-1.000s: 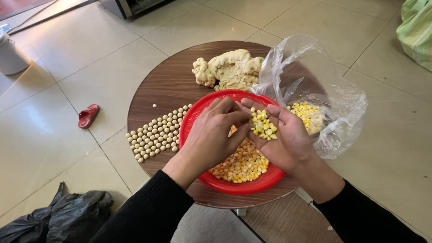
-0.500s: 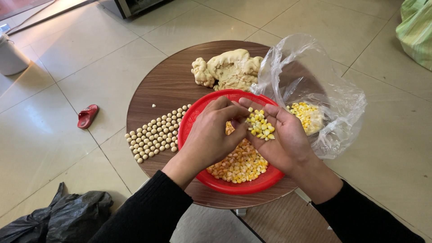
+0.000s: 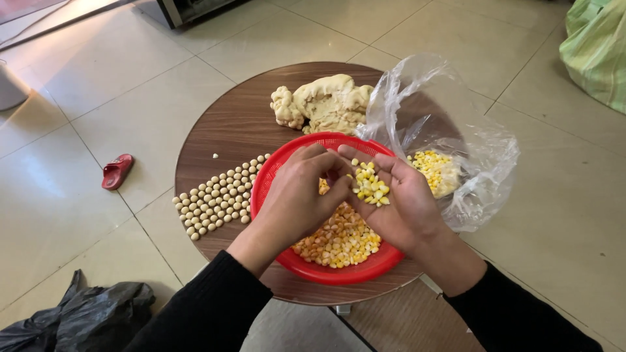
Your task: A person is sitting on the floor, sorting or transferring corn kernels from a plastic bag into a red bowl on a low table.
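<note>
My right hand (image 3: 403, 207) is cupped palm up over a red plastic basket (image 3: 280, 171) and holds a small heap of yellow corn kernels (image 3: 369, 185). The fingertips of my left hand (image 3: 301, 193) pinch at that heap from the left. More orange and yellow kernels (image 3: 339, 241) lie in the basket under both hands. A clear plastic bag (image 3: 450, 130) with corn kernels inside lies just right of the basket.
A round brown table (image 3: 228, 124) carries a lump of pale dough (image 3: 326, 101) at the back and rows of small dough balls (image 3: 218, 194) on the left. A red slipper (image 3: 117, 171) and a black bag (image 3: 85, 316) lie on the tiled floor. A green bag (image 3: 596, 45) sits at the far right.
</note>
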